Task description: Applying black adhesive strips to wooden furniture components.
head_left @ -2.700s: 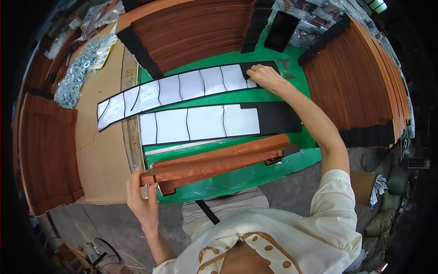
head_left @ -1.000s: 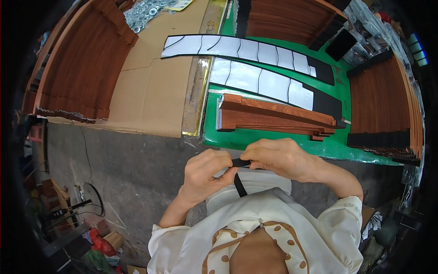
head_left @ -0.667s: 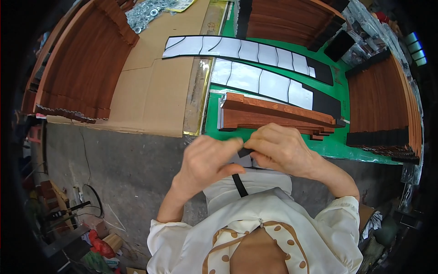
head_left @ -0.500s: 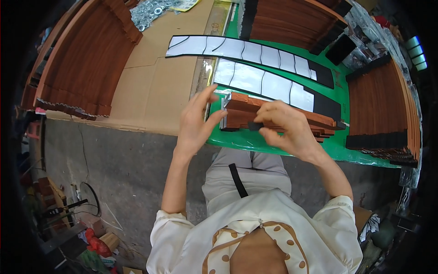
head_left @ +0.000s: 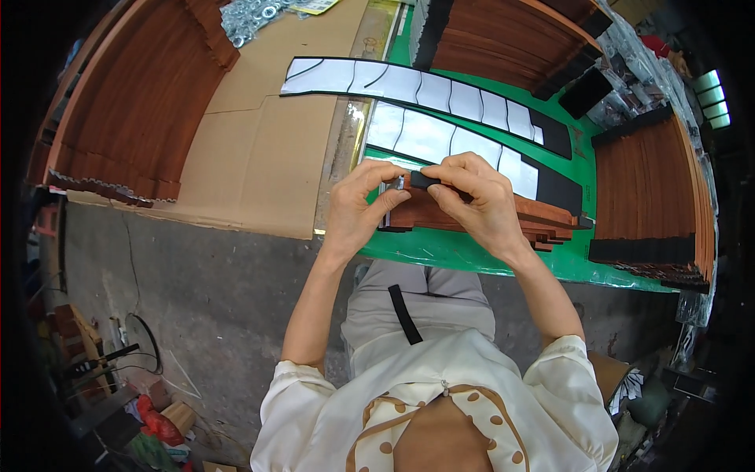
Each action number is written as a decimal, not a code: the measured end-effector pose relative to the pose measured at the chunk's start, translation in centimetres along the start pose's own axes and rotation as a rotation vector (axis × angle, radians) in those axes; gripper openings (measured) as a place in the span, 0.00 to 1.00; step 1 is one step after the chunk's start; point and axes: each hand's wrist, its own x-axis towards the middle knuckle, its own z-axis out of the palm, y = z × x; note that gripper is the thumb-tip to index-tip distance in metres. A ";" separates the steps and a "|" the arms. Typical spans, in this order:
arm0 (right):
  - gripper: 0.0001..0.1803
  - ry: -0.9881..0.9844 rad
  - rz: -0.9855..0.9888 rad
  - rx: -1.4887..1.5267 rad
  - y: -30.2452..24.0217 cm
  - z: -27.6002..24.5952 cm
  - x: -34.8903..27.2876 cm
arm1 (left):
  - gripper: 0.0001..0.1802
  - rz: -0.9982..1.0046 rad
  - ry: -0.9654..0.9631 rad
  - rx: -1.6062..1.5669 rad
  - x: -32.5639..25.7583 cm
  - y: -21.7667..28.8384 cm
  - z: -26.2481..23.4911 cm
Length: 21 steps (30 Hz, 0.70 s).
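My left hand [head_left: 363, 206] pinches the left end of a reddish-brown wood-grain strip [head_left: 543, 210], where a small silvery end shows between thumb and fingers. Close beside it, my right hand [head_left: 480, 200] is closed on a small black pad [head_left: 423, 180], held against or just over the strip's top near that end. Contact between pad and strip is partly hidden by my fingers. The strip lies along the front of the green table cover [head_left: 440, 248], with more brown pieces under it. Behind the hands are two black sheets with white backing, the far one [head_left: 440, 90] and the near one [head_left: 472, 145].
Curved brown panels are stacked at the left [head_left: 134, 102], at the back [head_left: 503, 47] and at the right [head_left: 649, 185]. Brown cardboard [head_left: 259, 165] covers the left part of the table. Clear plastic bags of metal parts [head_left: 250, 17] lie at the back left.
My left hand has moved right and closed on the strip's end. My right hand has brought the black pad up and left to that end, so both hands now nearly meet.
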 end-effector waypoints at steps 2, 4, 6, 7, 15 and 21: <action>0.12 0.008 -0.018 -0.017 0.1 0.3 0.0 | 0.13 0.006 -0.001 -0.001 0.0 -0.2 -0.1; 0.12 0.017 -0.035 -0.034 0.3 0.5 -0.1 | 0.13 0.009 -0.001 -0.015 0.0 -0.3 0.0; 0.12 0.022 -0.059 -0.067 0.5 0.7 -0.1 | 0.13 0.012 0.001 -0.026 0.1 -0.3 0.0; 0.12 0.021 -0.058 -0.067 0.4 0.7 0.0 | 0.13 0.001 -0.002 -0.022 0.1 -0.3 -0.1; 0.12 0.035 -0.041 -0.083 0.2 0.9 -0.1 | 0.14 -0.001 0.011 -0.031 0.0 -0.3 0.0; 0.12 0.028 -0.037 -0.059 0.3 0.9 -0.1 | 0.14 -0.010 0.006 -0.029 0.0 -0.3 0.0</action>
